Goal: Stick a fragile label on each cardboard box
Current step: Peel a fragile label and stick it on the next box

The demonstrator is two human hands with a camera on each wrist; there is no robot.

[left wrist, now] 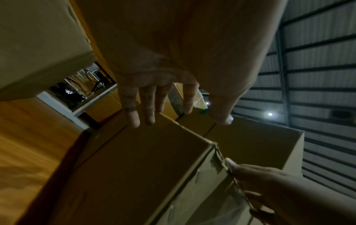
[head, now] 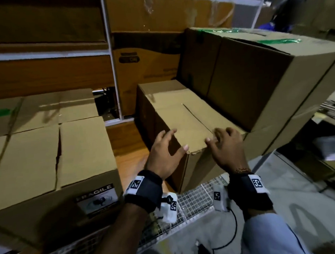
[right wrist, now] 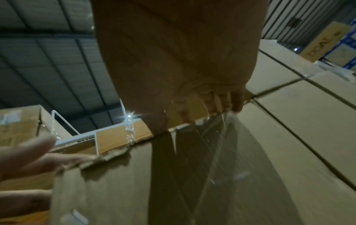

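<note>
A plain cardboard box (head: 183, 116) stands in the middle on a wooden shelf; no label shows on it. My left hand (head: 167, 147) lies against its near left corner with fingers spread and straight, thumb on the top edge. My right hand (head: 224, 144) curls its fingers over the near top edge. In the left wrist view the left hand (left wrist: 163, 99) hovers over the box (left wrist: 144, 167), with the right hand (left wrist: 269, 182) pinching its edge. The right wrist view has the right hand (right wrist: 192, 91) hooked over the taped box (right wrist: 250, 167). The left box (head: 50, 159) carries a fragile label (head: 96, 198).
A bigger box (head: 256, 82) leans over the middle box from the right. More boxes fill the racks behind a white shelf post (head: 111, 58). A white wire mesh edge (head: 194, 200) runs in front. A strip of wooden shelf (head: 129, 147) separates the left and middle boxes.
</note>
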